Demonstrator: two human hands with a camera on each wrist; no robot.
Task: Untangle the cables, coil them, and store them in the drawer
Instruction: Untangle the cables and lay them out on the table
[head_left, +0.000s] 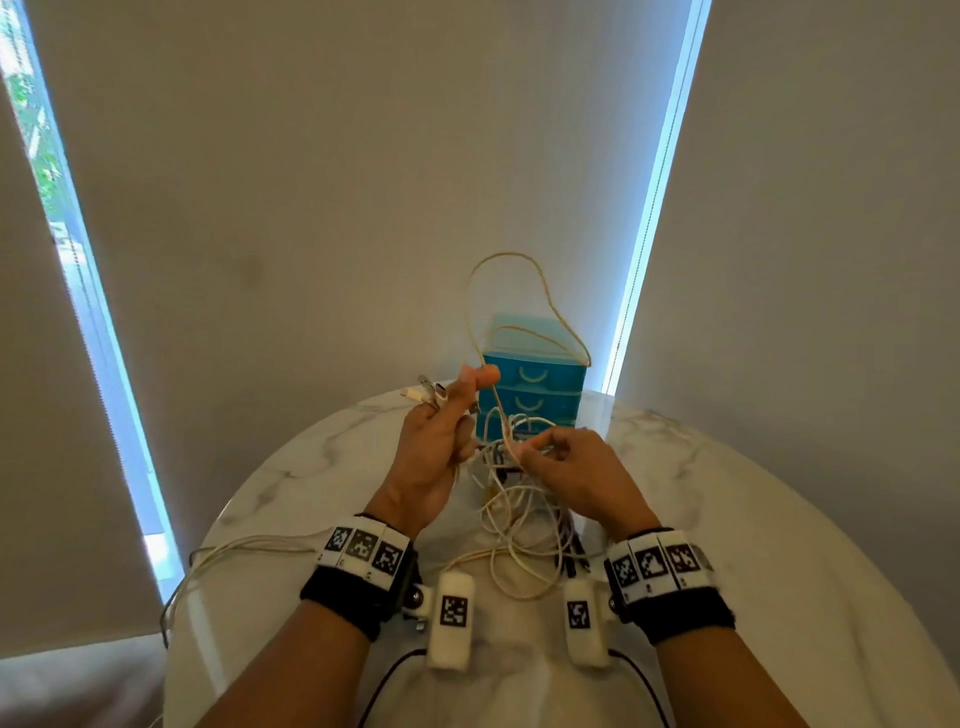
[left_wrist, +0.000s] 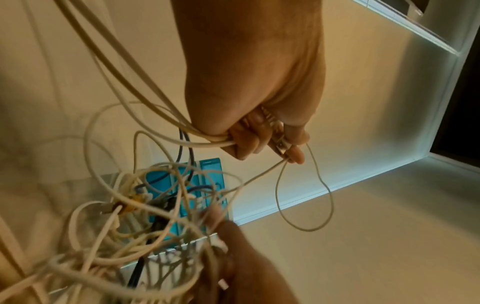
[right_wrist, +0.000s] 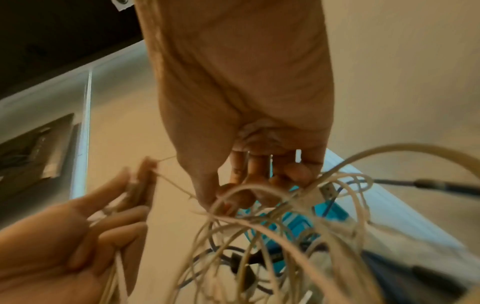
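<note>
A tangle of white cables (head_left: 511, 499) with a few dark ones hangs between my hands above the round marble table (head_left: 753, 519). My left hand (head_left: 441, 441) is raised and grips several white cable ends with metal plugs (head_left: 428, 391); its thumb and forefinger pinch a thin cream cable (head_left: 524, 291) that loops up high. In the left wrist view that loop (left_wrist: 306, 189) dangles from my fingertips (left_wrist: 296, 155). My right hand (head_left: 566, 462) pinches the same thin cable near the knot (right_wrist: 215, 197). The blue drawer unit (head_left: 532, 384) stands behind, all drawers closed.
White cable strands (head_left: 244, 551) trail off the table's left edge. A wall with closed blinds stands right behind the drawer unit, with bright window strips (head_left: 654, 197) on either side. Bare marble lies to the right and left of my hands.
</note>
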